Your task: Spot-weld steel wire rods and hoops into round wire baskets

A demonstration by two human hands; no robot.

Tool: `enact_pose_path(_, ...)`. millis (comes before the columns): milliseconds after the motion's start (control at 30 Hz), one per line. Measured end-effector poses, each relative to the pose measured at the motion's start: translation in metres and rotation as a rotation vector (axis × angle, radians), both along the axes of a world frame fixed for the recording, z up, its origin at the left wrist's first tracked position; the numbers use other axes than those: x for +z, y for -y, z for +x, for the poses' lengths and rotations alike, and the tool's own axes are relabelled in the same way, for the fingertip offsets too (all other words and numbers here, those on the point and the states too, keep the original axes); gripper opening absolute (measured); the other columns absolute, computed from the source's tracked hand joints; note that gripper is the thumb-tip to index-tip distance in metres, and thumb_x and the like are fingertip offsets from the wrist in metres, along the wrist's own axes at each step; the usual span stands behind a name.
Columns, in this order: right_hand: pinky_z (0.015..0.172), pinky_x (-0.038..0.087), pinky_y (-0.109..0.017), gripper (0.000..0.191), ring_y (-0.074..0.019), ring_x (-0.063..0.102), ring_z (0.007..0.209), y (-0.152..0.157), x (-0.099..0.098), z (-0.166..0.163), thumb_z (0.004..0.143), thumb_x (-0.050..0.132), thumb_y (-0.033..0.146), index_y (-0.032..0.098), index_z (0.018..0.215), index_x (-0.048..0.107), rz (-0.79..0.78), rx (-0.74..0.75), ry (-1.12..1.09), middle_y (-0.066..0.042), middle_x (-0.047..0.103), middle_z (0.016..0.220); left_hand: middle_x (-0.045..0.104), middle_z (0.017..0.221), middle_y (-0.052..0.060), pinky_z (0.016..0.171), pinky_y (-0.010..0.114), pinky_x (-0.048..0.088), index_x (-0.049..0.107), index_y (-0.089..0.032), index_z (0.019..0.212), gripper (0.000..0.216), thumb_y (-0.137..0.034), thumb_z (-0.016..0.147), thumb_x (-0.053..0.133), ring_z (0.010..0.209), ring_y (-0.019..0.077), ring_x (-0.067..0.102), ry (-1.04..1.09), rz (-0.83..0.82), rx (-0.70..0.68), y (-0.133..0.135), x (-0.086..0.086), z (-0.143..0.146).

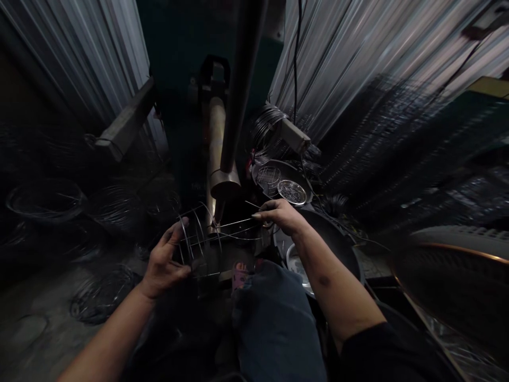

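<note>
My left hand (pixel 165 260) grips the edge of a cage-like wire frame (pixel 198 245) made of thin metal hoops and straight rods. My right hand (pixel 280 216) pinches a long thin wire (pixel 238 225), which runs left into the frame. Just beyond the frame stands a tubular metal arm of a welding-type machine (pixel 214 143), its lower tip close to the wires. The frame's far side overlaps that metal tip, and the hands are apart.
A round tray (pixel 292 192) and a wire-filled dish (pixel 268 178) sit beyond my right hand, with a wire coil (pixel 270 127) behind them. A dark pan (pixel 330 239) lies under my right forearm. Wire rings (pixel 103 294) cover the floor at left. My denim-covered knee (pixel 274 323) is below.
</note>
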State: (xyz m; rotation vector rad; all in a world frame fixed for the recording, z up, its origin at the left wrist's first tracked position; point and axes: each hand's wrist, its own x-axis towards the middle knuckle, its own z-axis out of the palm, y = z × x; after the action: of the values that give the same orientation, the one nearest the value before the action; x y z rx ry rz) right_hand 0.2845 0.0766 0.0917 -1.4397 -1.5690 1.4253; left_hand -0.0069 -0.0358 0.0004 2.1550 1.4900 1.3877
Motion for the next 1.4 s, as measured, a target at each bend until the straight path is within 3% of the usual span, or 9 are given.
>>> enact_pose_path(767,0.045,0.033,-0.024,0.036,-0.0093,0.044,0.045,-0.011,-0.004,0.005,0.050,0.083,0.043,0.014,0.062,0.064,0.052,-0.010,0.060,0.002,0.054,0.050,0.046,0.140,0.009,0.104,0.043,0.044,0.035,-0.024,0.143,0.087,-0.034,0.067,0.076,0.123,0.0293,0.050,0.068,-0.041,-0.023,-0.009,0.005,0.006)
enact_pose_path(1400,0.048,0.036,-0.024,0.036,-0.0114,0.048,0.051,-0.010,-0.013,0.001,0.048,0.083,0.042,0.014,0.063,0.066,0.088,-0.064,-0.057,0.001,0.056,0.054,0.050,0.136,0.009,0.104,0.047,0.045,0.039,-0.026,0.141,0.087,-0.037,0.064,0.078,0.121,0.0308,0.052,0.122,-0.089,-0.010,-0.010,0.004,0.011)
